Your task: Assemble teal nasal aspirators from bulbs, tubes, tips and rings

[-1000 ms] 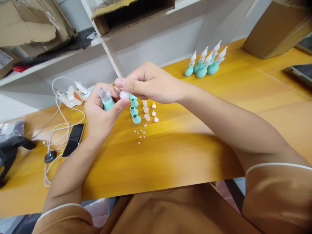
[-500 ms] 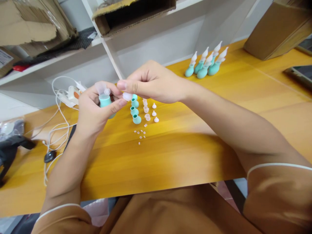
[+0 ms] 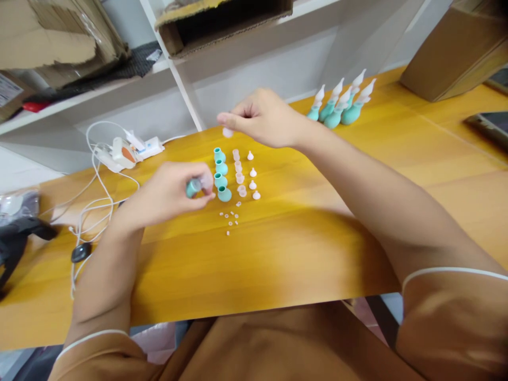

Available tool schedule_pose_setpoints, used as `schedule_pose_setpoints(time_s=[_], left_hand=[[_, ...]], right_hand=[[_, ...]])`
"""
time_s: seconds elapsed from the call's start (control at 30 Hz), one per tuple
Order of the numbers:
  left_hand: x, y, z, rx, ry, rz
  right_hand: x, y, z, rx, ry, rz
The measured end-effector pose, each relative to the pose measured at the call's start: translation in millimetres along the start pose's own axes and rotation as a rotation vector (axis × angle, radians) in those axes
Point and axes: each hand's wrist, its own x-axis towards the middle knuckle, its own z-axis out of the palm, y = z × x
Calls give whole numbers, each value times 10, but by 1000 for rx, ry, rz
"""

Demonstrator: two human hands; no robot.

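My left hand is wrapped round a teal bulb with a clear piece at its top, tipped to the right and blurred. Higher up, my right hand pinches a small white piece between thumb and fingertips. Between and below the hands stand a column of open teal bulbs, a column of clear collars and a column of small white tips. Several tiny rings lie scattered nearer to me.
Several teal bulbs with white nozzles stand at the back right, near a cardboard box. A power strip and white cables lie at the left. A shelf edge runs above the wooden table.
The hands have moved apart. My left hand has moved down and right, tipping its bulb; my right hand has risen slightly with the white piece. More of the columns shows.
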Motion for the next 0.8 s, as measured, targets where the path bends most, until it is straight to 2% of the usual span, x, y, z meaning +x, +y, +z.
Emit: schedule_pose_setpoints(time_s=[0.07,0.1,0.2,0.3,0.43,0.57,0.7,0.8], left_hand=[[-26,48,59,206,-194,22],[-31,78,111,301,-251,6],[-21,157,303,442,-336,-19],[11,145,460,428,-414,3],[51,14,569,379,-428,-13],[60,-42,608,355,-426,-26],[29,15,571,359,-434,-31],[-18,65,477,349,-429,-52]], right_hand=[[119,290,85,-247,-9,151],[173,435,149,-347,-30,237],[287,798,366,-465,-77,441],[327,1017,509,-475,-111,528],[322,1153,545,-464,-121,536],[316,1184,570,-444,-146,502],[330,1164,552,-489,-172,532],[349,1200,422,-566,-220,559]])
